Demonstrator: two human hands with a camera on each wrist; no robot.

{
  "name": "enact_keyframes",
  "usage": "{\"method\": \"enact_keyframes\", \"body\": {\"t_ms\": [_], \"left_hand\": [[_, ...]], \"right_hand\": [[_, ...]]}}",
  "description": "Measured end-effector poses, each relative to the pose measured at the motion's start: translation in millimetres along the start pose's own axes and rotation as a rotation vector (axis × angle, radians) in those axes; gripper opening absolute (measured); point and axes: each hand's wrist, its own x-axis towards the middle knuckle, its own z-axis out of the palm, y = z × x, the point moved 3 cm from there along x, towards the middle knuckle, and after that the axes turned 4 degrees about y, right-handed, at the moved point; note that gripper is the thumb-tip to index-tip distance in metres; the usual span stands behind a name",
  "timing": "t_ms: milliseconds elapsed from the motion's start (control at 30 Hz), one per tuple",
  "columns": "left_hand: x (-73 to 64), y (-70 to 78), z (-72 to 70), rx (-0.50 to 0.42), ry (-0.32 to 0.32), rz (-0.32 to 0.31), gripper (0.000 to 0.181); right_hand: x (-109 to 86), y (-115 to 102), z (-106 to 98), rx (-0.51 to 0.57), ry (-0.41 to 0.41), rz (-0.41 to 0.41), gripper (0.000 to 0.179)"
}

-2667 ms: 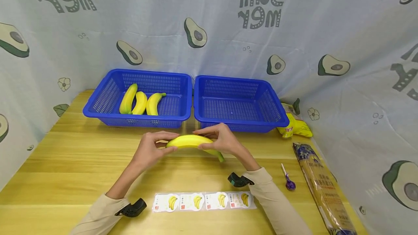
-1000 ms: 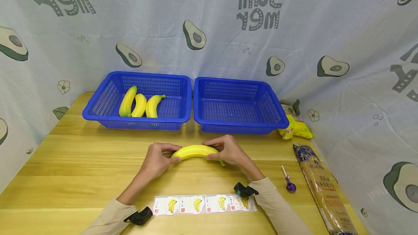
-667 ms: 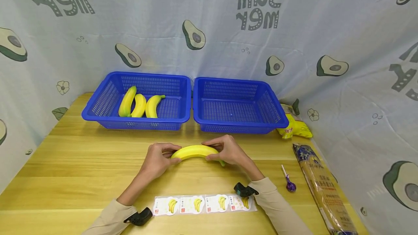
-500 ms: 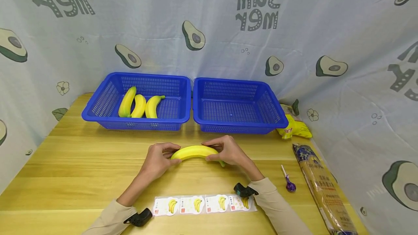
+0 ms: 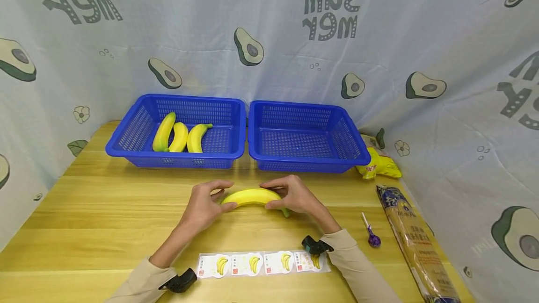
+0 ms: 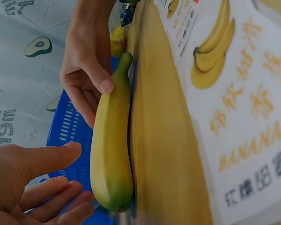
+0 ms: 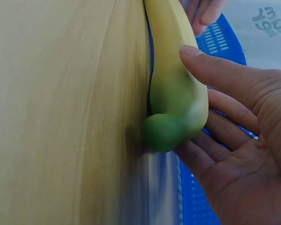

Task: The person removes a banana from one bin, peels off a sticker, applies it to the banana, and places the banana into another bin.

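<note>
A yellow banana (image 5: 251, 196) with a green stem lies on the wooden table in front of the baskets. My right hand (image 5: 292, 193) holds it near the stem end; in the right wrist view the thumb is on its side and the fingers are behind it. My left hand (image 5: 202, 205) is around the other end with thumb and fingers parted. In the left wrist view a gap shows between the left fingers and the banana (image 6: 111, 154).
A blue basket (image 5: 177, 155) with three bananas stands at the back left, another blue basket (image 5: 309, 158) beside it. A strip of banana labels (image 5: 264, 263) lies in front. To the right are a lollipop (image 5: 373, 239), a long brown package (image 5: 414, 242) and a yellow packet (image 5: 385, 166).
Both hands have lowered the banana toward me onto the table since the earliest frame. Just now my left fingers have spread and let go of its end, while the right hand stays.
</note>
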Motion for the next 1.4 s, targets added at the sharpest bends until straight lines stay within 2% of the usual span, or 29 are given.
{"method": "enact_keyframes", "body": {"t_ms": [200,433,667,767,833,900,1000,1067,1133,1200,1300,1400], "left_hand": [[-0.7,5.2,4.7,-0.007,0.008,0.055,0.043],[-1.0,-0.8,7.6,0.005,0.024,0.043,0.034],[0.0,-3.5,8.7,0.011,0.015,0.062,0.033],[0.6,-2.5,7.8,0.043,0.012,0.076,0.034],[0.2,0.1,7.4,0.067,0.014,0.104,0.036],[-1.6,5.2,8.8,0.085,0.027,0.159,0.039],[-7.5,16.4,14.6,0.093,0.052,0.277,0.042],[-13.0,25.9,21.6,0.090,0.047,0.349,0.042],[-18.9,34.9,30.5,0.077,-0.002,0.402,0.041],[-25.2,42.5,40.6,0.059,-0.106,0.405,0.037],[-34.5,48.0,56.8,0.052,-0.320,0.348,0.034],[-44.2,49.0,70.7,0.098,-0.505,0.261,0.038]], "right_hand": [[-3.0,-1.2,-1.9,-0.009,0.002,0.006,0.048],[-5.3,1.2,-1.6,-0.012,0.011,0.020,0.046],[-5.6,1.1,-1.9,-0.010,0.013,0.018,0.047],[-5.5,1.4,-2.9,-0.004,0.004,0.015,0.049],[-6.2,2.1,-4.4,0.010,-0.005,0.009,0.050],[-8.4,2.1,-7.5,0.035,-0.015,0.001,0.051],[-12.6,1.3,-15.3,0.058,-0.022,-0.022,0.052],[-17.0,-1.4,-22.7,0.050,-0.015,-0.042,0.053],[-22.0,-4.2,-30.5,0.031,0.000,-0.061,0.054],[-28.1,-7.2,-38.0,0.011,0.016,-0.083,0.053],[-37.5,-10.7,-47.5,-0.013,0.032,-0.116,0.052],[-46.4,-11.8,-53.7,-0.037,0.018,-0.147,0.050]]}}
